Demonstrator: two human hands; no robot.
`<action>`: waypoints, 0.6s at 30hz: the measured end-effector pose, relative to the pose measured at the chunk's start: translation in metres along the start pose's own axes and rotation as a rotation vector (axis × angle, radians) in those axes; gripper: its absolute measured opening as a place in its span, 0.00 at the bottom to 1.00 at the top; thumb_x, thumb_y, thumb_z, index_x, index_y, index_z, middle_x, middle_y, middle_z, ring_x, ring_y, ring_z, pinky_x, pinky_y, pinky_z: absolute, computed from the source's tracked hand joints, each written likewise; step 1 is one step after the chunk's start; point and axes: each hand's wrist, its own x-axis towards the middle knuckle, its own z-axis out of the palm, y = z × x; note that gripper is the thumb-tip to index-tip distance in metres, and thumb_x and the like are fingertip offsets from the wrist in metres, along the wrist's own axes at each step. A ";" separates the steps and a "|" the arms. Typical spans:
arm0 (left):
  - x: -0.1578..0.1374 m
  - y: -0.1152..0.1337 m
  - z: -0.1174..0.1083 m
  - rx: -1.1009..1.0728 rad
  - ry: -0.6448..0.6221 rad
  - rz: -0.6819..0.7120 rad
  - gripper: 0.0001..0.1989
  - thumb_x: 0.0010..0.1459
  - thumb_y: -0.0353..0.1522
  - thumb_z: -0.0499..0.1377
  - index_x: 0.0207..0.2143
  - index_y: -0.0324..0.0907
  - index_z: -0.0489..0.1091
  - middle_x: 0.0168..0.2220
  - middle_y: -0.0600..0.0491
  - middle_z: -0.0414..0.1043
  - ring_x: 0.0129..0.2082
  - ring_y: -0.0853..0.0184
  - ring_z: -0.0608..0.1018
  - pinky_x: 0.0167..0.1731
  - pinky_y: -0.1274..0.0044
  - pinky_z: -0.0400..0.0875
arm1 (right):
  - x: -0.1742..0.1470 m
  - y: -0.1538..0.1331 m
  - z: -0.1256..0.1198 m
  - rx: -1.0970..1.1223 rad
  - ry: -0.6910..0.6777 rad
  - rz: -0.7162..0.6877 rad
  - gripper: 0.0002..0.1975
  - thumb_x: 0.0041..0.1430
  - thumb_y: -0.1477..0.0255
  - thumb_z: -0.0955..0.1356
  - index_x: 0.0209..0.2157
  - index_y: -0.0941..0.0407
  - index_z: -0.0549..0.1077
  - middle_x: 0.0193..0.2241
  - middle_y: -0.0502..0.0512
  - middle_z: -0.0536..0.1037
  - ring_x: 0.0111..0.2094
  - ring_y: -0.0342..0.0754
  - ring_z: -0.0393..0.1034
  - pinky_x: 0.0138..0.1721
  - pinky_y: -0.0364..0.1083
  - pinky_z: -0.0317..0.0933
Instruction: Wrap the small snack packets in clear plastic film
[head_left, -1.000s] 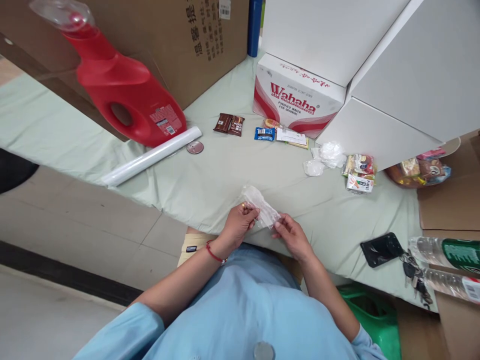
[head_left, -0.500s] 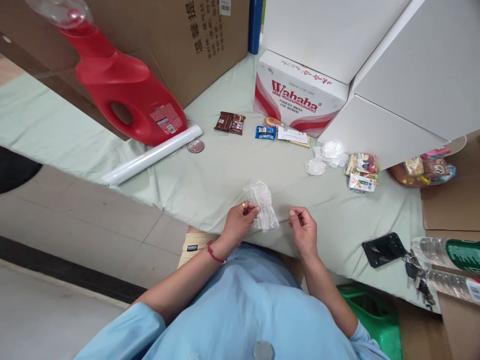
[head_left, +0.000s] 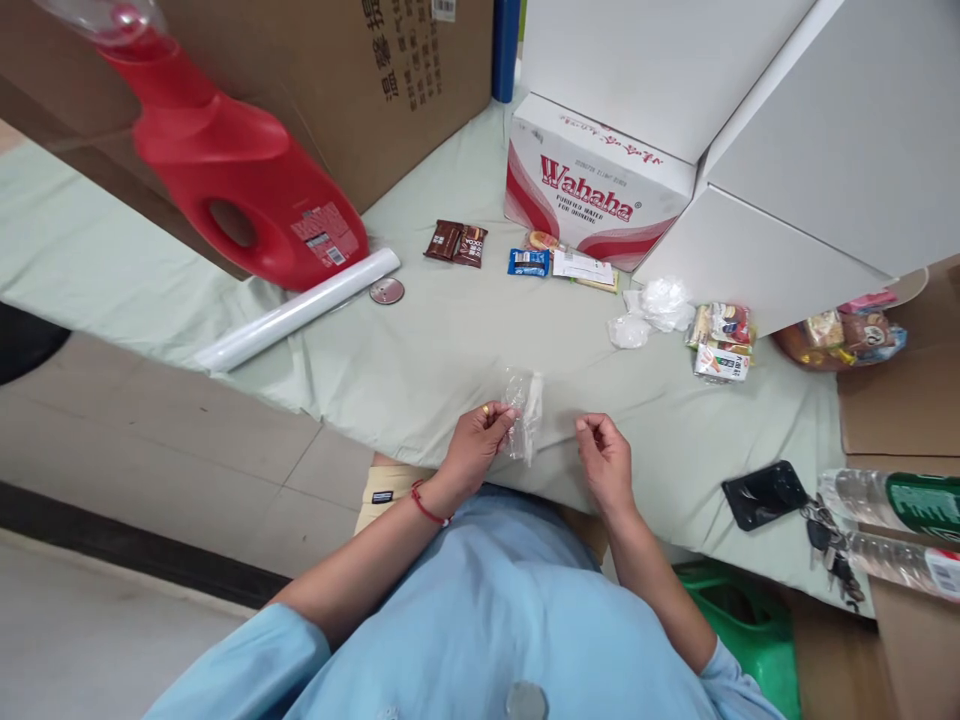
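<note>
Between the thumb and fingers of my left hand (head_left: pixel 484 435) is a clear, crinkled plastic bag (head_left: pixel 529 420), held by its left side just above the cloth. My right hand (head_left: pixel 602 450) is a short way to the right, apart from the bag, its fingers curled in and thumb against them; nothing shows in it. Beyond that hand rest some crumpled clear plastic bags (head_left: pixel 660 305) and a small stack of packaged snacks (head_left: pixel 721 342). Farther back are two brown cocoa packets (head_left: pixel 455 243), a blue snack packet (head_left: pixel 528 262) and a white packet (head_left: pixel 583 267).
A red jug (head_left: pixel 247 190) stands at the left behind a white roll (head_left: pixel 300 310) and a round disc (head_left: pixel 387 291). A Wahaba-style printed water carton (head_left: pixel 596 190) stands at the back. On the right lie a black phone-like object (head_left: pixel 763 495), keys (head_left: pixel 825 540) and plastic bottles (head_left: pixel 862 500).
The plastic bag in my left hand has swung and folded narrower, its loose side now more upright. Both hands stay nearly in place; the view has shifted slightly.
</note>
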 end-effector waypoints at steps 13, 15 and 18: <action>-0.002 0.008 -0.005 -0.085 -0.040 -0.003 0.26 0.48 0.53 0.72 0.33 0.39 0.75 0.24 0.59 0.66 0.20 0.77 0.62 0.23 0.80 0.54 | 0.011 -0.004 -0.011 0.253 -0.131 0.209 0.18 0.51 0.54 0.77 0.32 0.53 0.75 0.21 0.43 0.66 0.21 0.40 0.54 0.24 0.42 0.50; -0.001 0.008 -0.008 -0.087 -0.030 -0.011 0.26 0.48 0.53 0.72 0.33 0.40 0.75 0.24 0.59 0.65 0.20 0.77 0.62 0.23 0.80 0.53 | 0.013 -0.005 -0.029 0.302 -0.121 0.262 0.19 0.48 0.55 0.78 0.31 0.54 0.74 0.20 0.43 0.64 0.21 0.40 0.53 0.24 0.42 0.49; 0.001 0.008 -0.007 -0.066 -0.055 -0.027 0.26 0.49 0.52 0.71 0.35 0.40 0.76 0.23 0.60 0.64 0.20 0.76 0.61 0.23 0.79 0.53 | 0.015 -0.001 -0.049 0.257 -0.149 0.297 0.20 0.46 0.56 0.79 0.30 0.54 0.74 0.21 0.43 0.65 0.22 0.40 0.55 0.24 0.42 0.49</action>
